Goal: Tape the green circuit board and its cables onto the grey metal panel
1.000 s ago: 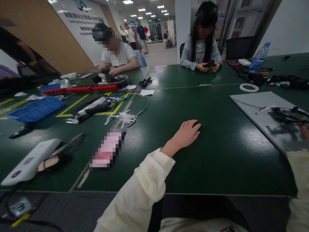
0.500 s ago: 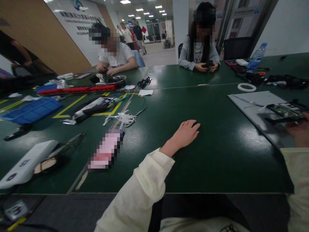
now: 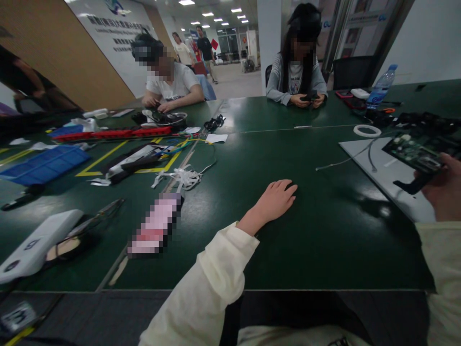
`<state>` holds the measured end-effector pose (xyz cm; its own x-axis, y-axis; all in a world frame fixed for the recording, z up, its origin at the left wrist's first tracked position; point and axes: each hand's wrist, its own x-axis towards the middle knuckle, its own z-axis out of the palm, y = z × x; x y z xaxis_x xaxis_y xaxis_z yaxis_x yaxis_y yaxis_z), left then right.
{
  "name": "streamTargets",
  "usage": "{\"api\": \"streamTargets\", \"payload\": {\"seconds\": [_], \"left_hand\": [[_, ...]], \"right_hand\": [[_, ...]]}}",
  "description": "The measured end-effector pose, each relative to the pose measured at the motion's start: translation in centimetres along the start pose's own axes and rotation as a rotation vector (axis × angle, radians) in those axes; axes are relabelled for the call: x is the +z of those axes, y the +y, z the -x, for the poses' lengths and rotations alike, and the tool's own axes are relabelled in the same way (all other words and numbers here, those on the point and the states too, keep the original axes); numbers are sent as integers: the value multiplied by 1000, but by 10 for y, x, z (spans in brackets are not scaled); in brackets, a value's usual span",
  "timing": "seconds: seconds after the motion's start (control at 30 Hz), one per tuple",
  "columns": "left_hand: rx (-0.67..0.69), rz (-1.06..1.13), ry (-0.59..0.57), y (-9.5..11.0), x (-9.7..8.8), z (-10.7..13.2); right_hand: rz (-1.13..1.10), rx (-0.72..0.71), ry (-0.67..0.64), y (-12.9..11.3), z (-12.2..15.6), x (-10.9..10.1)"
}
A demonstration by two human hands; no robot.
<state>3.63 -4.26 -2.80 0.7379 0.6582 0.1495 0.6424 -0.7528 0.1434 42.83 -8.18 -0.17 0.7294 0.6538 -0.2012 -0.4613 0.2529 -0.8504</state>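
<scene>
My left hand (image 3: 274, 202) rests palm down on the dark green table (image 3: 309, 250), fingers stretched out and holding nothing. At the right edge of the view, my right hand (image 3: 444, 190) grips a circuit board in a black frame (image 3: 414, 154), tilted and raised over a light grey panel (image 3: 391, 185). Thin cables (image 3: 345, 161) trail leftward from the board. Part of my right hand is cut off by the picture edge.
Left of my left arm lie a phone (image 3: 156, 226), a tangle of white strips (image 3: 185, 178), a white device (image 3: 41, 247) and a blue tray (image 3: 43, 163). Beyond the panel are a white ring (image 3: 366, 131) and a water bottle (image 3: 382, 86). Two people sit across the table.
My right hand has lifted the circuit board off the grey panel and tilted it, its cables now hanging to the left. My left hand stays in place.
</scene>
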Motion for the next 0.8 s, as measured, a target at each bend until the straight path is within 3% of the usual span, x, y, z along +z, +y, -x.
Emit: {"api": "streamTargets", "payload": {"seconds": [0.1, 0.2, 0.3, 0.37, 0.43, 0.57, 0.63, 0.7, 0.8], "left_hand": [[-33, 64, 72, -1, -6, 1], [-137, 209, 258, -6, -15, 0], [-253, 438, 474, -13, -19, -4], [-315, 642, 545, -18, -18, -7], [-375, 885, 509, -21, -14, -10], [-479, 1280, 235, -21, -7, -11], [-481, 1304, 149, -19, -4, -10], [-470, 1247, 141, -20, -2, -10], [-487, 1061, 197, -25, -1, -8]], "right_hand": [[88, -5, -142, 13, 3, 14], [209, 110, -227, 33, 8, 26], [278, 267, -445, 57, 25, 38], [289, 359, -598, 72, 42, 45], [297, 446, -734, 84, 59, 52], [321, 540, -946, 101, 88, 61], [355, 553, -1040, 104, 96, 63], [423, 508, -1098, 104, 101, 65], [594, 261, -1046, 94, 98, 67]]}}
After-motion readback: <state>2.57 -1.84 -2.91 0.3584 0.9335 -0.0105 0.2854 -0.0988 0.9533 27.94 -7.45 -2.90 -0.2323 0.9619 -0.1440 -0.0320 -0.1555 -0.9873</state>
